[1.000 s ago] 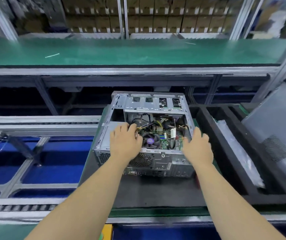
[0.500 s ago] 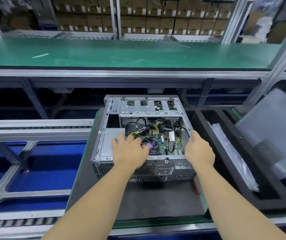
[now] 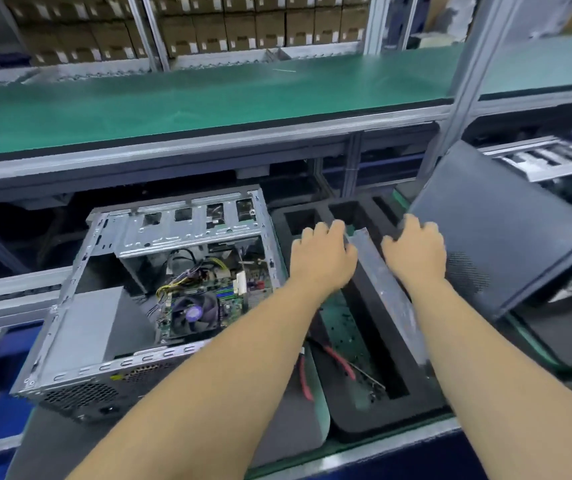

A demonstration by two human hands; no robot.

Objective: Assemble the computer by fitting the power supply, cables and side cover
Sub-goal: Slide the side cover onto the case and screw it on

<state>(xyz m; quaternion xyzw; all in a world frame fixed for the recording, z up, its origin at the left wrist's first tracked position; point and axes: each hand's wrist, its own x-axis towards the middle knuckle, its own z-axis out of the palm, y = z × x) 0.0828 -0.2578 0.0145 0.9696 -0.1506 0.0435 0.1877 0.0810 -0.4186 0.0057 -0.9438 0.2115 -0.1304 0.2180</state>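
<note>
While the open computer case [image 3: 159,299] lies on its side on a dark mat [image 3: 277,431] at the left of the work surface, both hands hover to its right, clear of it. Inside the case the motherboard [image 3: 208,292] shows with its round cooler fan [image 3: 194,311] and a bundle of yellow and black cables [image 3: 187,275] above it; a plain grey box, the power supply [image 3: 83,327], fills the near left corner, and the perforated drive cage [image 3: 191,226] spans the far end. The side of the case that faces up has no cover on it.

The left hand [image 3: 322,258] is over the black foam tray [image 3: 374,341] just beside the case, its fingers loosely bent and a little apart, holding nothing; whether its fingertips touch the foam I cannot tell. The right hand [image 3: 416,251] is beside it, fingers likewise relaxed and slightly spread, close to the edge of the dark side cover [image 3: 499,233] but not clearly gripping it. Between the two hands a long silvery plastic bag [image 3: 381,282] lies along the foam divider.

The side cover leans tilted at the right, its vent-hole patch [image 3: 464,271] toward the near edge. In the tray's near compartment lie red cables [image 3: 340,362], and another red cable [image 3: 303,379] lies on the mat beside the tray. Beyond runs a green conveyor shelf [image 3: 208,95], with stacked cartons [image 3: 225,26] on racks behind. Another metal chassis [image 3: 547,161] is at far right.
</note>
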